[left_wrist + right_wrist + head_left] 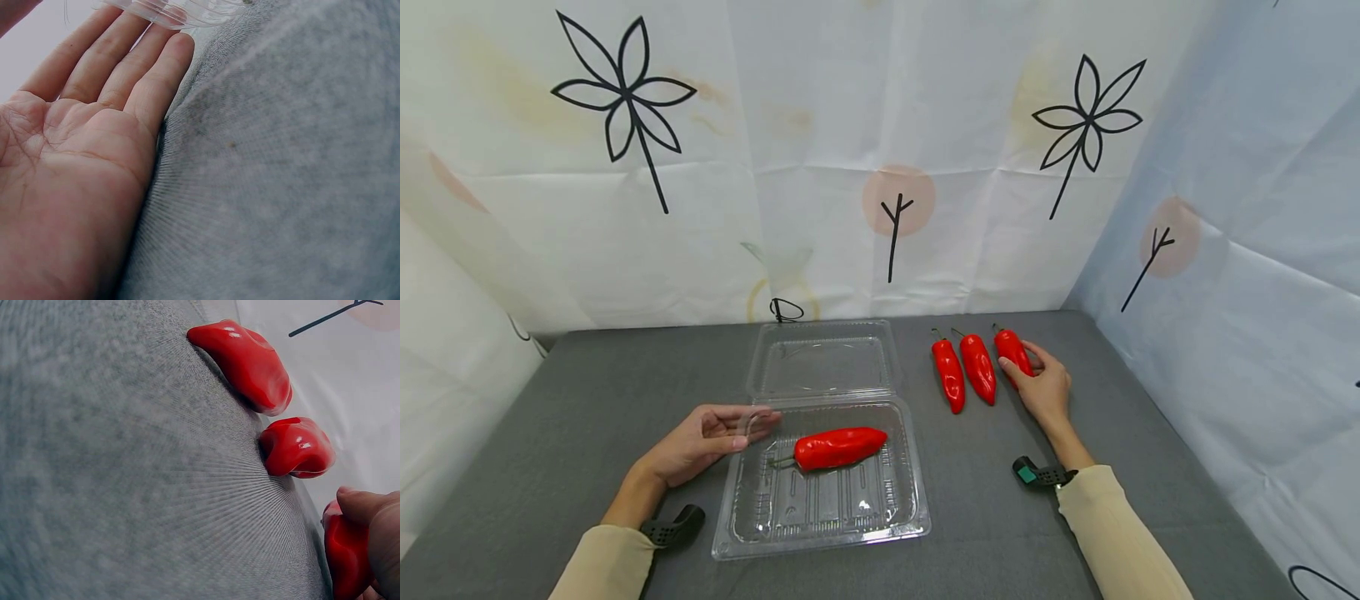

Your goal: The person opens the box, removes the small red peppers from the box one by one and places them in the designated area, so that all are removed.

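Observation:
A red pepper (1013, 350) lies at the far right of the grey table, and my right hand (1047, 387) grips it between thumb and fingers. The right wrist view shows my thumb lying along the held pepper (347, 553). To its left two more red peppers (977, 369) (948, 375) lie side by side, stems away from me. My left hand (700, 442) has its fingers extended at the left edge of a clear plastic clamshell box (820, 546). Inside the box another red pepper (841, 448) lies crosswise, stem to the left. From the left wrist, the fingertips (181, 47) show right at the plastic rim.
Behind the box's base its lid (823, 358) is folded back flat on the table. A white patterned cloth (820, 208) hangs along the table's back edge, and a bluish cloth (1247, 275) hangs on the right side.

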Tool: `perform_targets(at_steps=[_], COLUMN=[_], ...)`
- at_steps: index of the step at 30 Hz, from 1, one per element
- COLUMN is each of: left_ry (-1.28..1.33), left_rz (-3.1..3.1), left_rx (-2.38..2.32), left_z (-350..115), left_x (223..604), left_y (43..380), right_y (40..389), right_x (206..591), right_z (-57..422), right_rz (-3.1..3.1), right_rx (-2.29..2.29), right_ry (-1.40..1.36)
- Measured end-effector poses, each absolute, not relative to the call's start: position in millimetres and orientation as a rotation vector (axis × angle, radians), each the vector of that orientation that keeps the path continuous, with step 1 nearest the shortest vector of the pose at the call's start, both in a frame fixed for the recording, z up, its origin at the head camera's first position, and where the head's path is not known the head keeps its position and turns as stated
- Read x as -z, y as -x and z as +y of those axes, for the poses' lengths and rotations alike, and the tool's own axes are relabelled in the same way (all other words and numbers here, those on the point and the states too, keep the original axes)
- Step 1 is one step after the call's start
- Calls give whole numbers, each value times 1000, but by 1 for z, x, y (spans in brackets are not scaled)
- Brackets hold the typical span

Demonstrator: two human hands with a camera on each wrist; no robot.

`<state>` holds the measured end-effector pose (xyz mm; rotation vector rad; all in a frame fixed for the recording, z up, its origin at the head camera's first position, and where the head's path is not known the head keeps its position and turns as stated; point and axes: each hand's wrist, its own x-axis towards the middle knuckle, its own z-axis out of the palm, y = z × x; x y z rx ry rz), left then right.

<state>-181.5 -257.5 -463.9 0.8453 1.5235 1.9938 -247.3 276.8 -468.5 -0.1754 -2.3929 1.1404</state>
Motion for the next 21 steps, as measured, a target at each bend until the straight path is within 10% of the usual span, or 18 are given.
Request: perform_targets(at_steps=[21], left_ry=[-856], left_rz=[1503], left_rx=[-2003], left_z=[-256], left_x=[464], left_y=[181], right_y=[251], right_x=[471], right_z=[277], right_rz=[-2454], right_rx=[-1055], right_ry=[92])
